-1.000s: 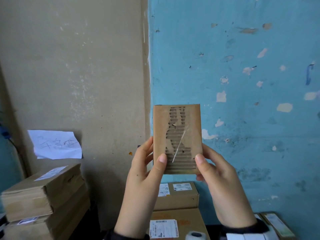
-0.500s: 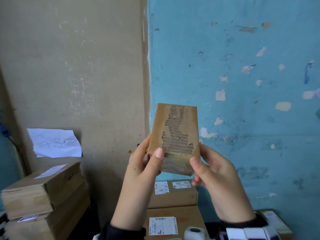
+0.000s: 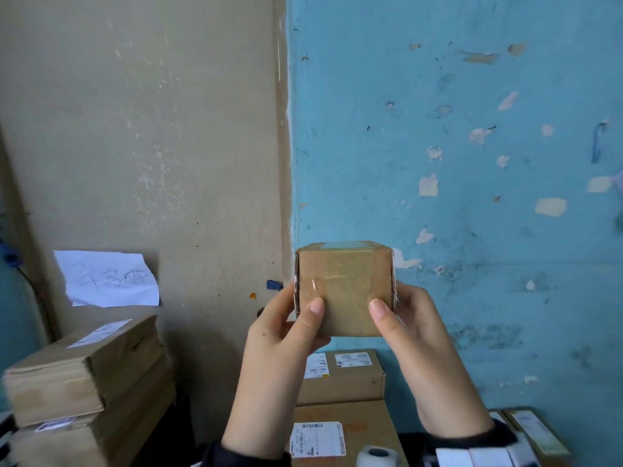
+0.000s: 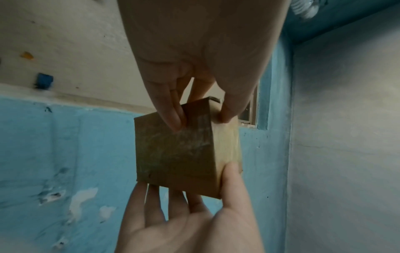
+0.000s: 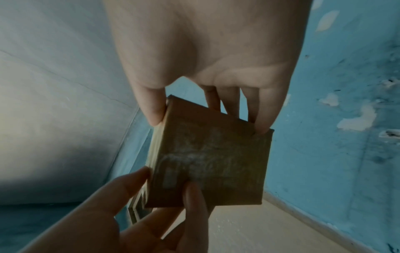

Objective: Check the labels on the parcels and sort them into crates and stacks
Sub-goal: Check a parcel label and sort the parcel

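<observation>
A small brown cardboard parcel is held up in front of the blue wall, its taped plain face toward me. No label shows on that face. My left hand grips its left side, thumb on the front and fingers behind. My right hand grips the right side the same way. The left wrist view shows the parcel pinched between my left hand above and the right hand below. In the right wrist view the right hand pinches the parcel at its upper corners.
A stack of taped cardboard boxes stands at the left under a handwritten paper note. Two labelled boxes lie below my hands. Flat parcels sit at the lower right. The walls are close behind.
Both hands have turned the parcel: the torn corrugated face has tipped away and the taped side now faces me. The hands have dropped slightly.
</observation>
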`<state>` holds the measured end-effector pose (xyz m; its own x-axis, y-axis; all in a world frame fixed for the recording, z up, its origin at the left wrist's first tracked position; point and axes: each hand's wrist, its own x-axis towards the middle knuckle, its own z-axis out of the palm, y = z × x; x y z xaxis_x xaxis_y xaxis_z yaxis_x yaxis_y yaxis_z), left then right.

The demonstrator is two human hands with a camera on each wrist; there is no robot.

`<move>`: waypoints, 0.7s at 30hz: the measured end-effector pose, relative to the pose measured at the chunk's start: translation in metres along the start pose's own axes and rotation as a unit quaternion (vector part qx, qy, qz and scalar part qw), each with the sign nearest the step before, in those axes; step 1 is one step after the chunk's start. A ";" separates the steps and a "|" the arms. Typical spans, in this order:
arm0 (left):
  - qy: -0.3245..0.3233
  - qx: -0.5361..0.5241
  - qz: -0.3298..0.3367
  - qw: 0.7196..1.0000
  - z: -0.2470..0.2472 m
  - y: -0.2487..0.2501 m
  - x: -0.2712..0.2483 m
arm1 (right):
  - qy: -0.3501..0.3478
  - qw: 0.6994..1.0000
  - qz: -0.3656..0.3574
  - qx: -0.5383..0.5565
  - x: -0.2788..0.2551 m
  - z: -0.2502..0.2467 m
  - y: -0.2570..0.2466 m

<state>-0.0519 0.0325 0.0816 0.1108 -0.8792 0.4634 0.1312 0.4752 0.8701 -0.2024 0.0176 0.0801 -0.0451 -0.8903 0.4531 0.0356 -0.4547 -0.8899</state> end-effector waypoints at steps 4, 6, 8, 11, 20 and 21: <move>0.013 0.002 0.003 1.000 0.003 -0.003 -0.001 | -0.013 1.000 -0.020 0.009 -0.001 0.000 -0.002; 0.024 0.018 0.018 0.999 0.004 -0.003 -0.001 | -0.017 0.999 -0.026 -0.015 -0.001 0.000 -0.003; 0.029 0.029 0.027 0.999 0.005 -0.003 -0.001 | -0.021 0.999 -0.027 -0.040 -0.001 -0.001 -0.003; 0.026 0.038 0.023 0.999 0.006 -0.001 -0.001 | -0.030 0.997 -0.026 -0.071 0.000 -0.004 -0.002; 0.046 0.019 0.034 0.998 0.022 -0.002 -0.004 | 0.056 0.996 -0.056 -0.029 -0.002 -0.018 -0.004; 0.039 0.021 0.035 0.998 0.023 -0.002 -0.004 | 0.076 0.996 -0.050 -0.017 -0.001 -0.020 -0.004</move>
<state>-0.0757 0.0345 0.0820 0.1944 -0.8381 0.5096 0.0799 0.5314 0.8434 -0.2228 0.0212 0.0822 -0.1966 -0.8254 0.5292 -0.0113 -0.5378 -0.8430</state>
